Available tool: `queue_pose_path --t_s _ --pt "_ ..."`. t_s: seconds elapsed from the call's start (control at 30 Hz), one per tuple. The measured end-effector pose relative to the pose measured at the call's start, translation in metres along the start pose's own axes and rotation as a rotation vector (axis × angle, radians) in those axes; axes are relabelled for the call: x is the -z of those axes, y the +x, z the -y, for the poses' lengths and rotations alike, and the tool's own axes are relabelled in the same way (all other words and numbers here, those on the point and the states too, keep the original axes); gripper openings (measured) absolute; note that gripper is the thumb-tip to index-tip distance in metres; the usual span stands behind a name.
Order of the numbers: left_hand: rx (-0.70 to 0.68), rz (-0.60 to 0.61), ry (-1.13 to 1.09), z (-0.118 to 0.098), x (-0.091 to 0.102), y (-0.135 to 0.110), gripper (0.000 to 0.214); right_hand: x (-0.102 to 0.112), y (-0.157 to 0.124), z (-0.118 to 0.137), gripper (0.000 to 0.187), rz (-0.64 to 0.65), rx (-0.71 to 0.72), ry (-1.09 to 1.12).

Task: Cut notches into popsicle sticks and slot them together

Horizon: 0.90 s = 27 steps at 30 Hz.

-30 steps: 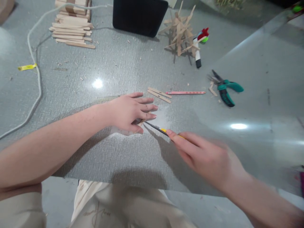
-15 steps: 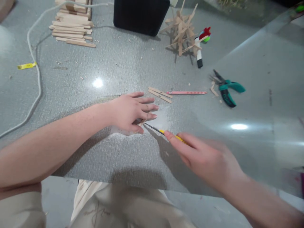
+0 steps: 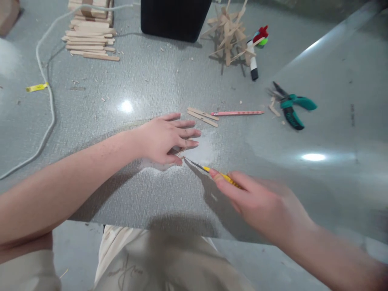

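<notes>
My left hand lies palm down with its fingers spread on the grey table. Between its thumb and index finger shows the end of a thin wooden piece, mostly hidden under the hand. In my closed right hand is a craft knife with a yellow handle. The knife's narrow blade points left, its tip right beside the left thumb and close to the wooden piece; whether they touch I cannot tell. Two craft sticks with small dark slots lie just beyond the left fingertips.
A pink pencil lies by the sticks, and teal-handled pliers rest open further right. At the back are stacked craft sticks, a black box, a stick structure and a white tube. A white cable runs along the left.
The view has shifted slightly. The blade tip has moved a little away from the left hand's gap, toward its thumb side. Both hands otherwise keep their hold.
</notes>
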<state>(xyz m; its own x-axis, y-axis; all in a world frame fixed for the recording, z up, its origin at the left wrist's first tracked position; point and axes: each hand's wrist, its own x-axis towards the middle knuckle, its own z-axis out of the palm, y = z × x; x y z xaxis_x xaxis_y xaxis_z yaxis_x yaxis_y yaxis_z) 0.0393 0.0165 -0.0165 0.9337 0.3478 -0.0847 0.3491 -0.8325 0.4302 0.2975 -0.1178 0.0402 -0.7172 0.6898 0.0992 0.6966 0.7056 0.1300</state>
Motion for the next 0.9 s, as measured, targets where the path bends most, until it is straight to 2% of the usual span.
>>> queue_pose_path --t_s 0.1,0.23,0.43,0.5,0.57,0.67,0.73,0.8,0.83,0.9 --pt "-0.019 -0.032 0.002 0.001 -0.001 -0.001 0.059 -0.001 -0.003 0.001 0.041 0.012 -0.030 -0.018" --pt "-0.050 -0.076 -0.002 0.002 -0.004 -0.003 0.059 0.001 -0.009 -0.002 0.033 -0.019 -0.114 -0.004" --pt "-0.072 -0.101 -0.041 0.003 -0.004 -0.005 0.065 -0.005 -0.020 -0.008 0.032 0.055 -0.370 0.135" --pt "-0.094 -0.145 -0.099 0.005 0.000 -0.007 0.062 -0.011 -0.024 -0.011 0.034 0.068 -0.448 0.178" --pt "-0.076 -0.228 -0.174 0.007 0.009 -0.010 0.049 -0.019 -0.030 -0.015 0.034 0.067 -0.502 0.185" --pt "0.081 -0.337 -0.239 0.004 0.029 -0.017 0.033 -0.034 -0.040 -0.023 0.035 0.065 -0.564 0.166" --pt "0.191 -0.280 -0.210 -0.006 0.040 -0.022 0.027 -0.043 -0.046 -0.028 0.035 0.053 -0.579 0.192" --pt "0.226 -0.105 -0.125 -0.020 0.043 -0.025 0.021 -0.049 -0.048 -0.033 0.033 0.055 -0.580 0.222" --pt "0.237 -0.036 -0.078 -0.029 0.041 -0.026 0.018 -0.050 -0.046 -0.034 0.033 0.044 -0.583 0.220" --pt "0.281 0.003 -0.003 -0.044 0.033 -0.026 0.015 -0.049 -0.038 -0.034 0.032 -0.024 -0.576 0.187"
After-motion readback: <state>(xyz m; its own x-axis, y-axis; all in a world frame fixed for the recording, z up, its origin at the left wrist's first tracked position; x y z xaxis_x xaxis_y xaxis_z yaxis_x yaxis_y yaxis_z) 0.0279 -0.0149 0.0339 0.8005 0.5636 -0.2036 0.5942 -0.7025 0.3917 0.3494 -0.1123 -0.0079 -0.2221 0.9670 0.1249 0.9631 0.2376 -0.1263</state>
